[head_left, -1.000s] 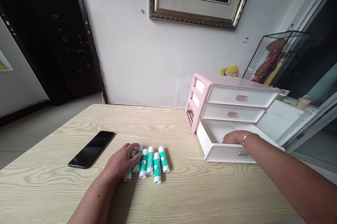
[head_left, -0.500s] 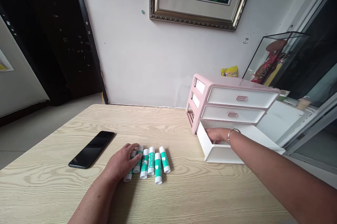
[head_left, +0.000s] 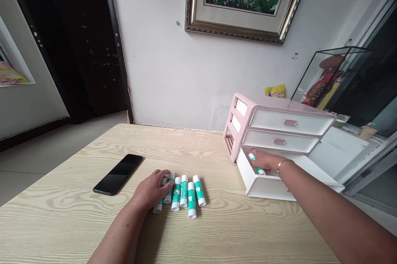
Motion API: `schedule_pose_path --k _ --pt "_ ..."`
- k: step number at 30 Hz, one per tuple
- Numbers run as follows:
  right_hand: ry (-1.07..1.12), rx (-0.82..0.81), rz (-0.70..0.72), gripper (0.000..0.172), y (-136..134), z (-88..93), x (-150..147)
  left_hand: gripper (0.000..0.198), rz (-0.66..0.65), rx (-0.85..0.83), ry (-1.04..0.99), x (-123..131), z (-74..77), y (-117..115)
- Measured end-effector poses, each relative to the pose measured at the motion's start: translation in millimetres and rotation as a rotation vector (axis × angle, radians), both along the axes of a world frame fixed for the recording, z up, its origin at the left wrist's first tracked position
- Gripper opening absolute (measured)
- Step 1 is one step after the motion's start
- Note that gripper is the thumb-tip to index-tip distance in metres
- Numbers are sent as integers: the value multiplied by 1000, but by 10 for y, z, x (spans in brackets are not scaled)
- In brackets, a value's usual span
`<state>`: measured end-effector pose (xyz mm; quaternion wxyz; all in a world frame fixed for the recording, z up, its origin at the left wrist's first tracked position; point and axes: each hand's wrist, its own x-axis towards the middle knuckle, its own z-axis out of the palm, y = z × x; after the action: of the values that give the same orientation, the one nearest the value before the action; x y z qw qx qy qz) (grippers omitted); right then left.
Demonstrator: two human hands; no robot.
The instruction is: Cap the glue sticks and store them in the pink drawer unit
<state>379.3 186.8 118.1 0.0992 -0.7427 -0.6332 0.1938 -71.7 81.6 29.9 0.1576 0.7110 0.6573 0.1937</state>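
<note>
Several green-and-white glue sticks (head_left: pixel 184 191) lie side by side on the wooden table. Over the leftmost ones rests my left hand (head_left: pixel 154 189), its fingers stretched out and its thumb touching a stick; it partly covers them. My right hand (head_left: pixel 263 160) is inside the open bottom drawer (head_left: pixel 273 187), closed around another glue stick (head_left: pixel 257 164), which is tilted. The drawer belongs to a pink-and-white drawer unit (head_left: pixel 287 111), whose two upper drawers are shut. The drawer's front wall and my right arm hide part of the drawer's inside.
A black phone (head_left: pixel 118 174) lies on the table (head_left: pixel 245 226) left of my left hand. Behind the drawer unit are a yellow packet (head_left: pixel 276 90) and a glass case (head_left: pixel 325 75). The white wall (head_left: pixel 167 82) borders the table's far edge.
My right hand has risen a little inside the drawer, and a glue stick now shows in its grip. My left hand stays on the sticks. The whole view has shifted slightly.
</note>
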Motion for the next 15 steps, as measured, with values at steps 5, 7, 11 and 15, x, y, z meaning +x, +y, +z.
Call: schedule_pose_path --k 5,7,11,15 --pt "163 -8 87 58 -294 414 39 47 1 -11 17 25 94 -34" --pt "334 115 161 58 -538 572 -100 47 5 -21 27 34 129 -49" --pt "474 185 211 63 -1045 638 -668 48 9 -20 23 39 130 -61" --pt "458 -25 250 59 -1282 285 -1288 49 0 -8 7 24 66 -54"
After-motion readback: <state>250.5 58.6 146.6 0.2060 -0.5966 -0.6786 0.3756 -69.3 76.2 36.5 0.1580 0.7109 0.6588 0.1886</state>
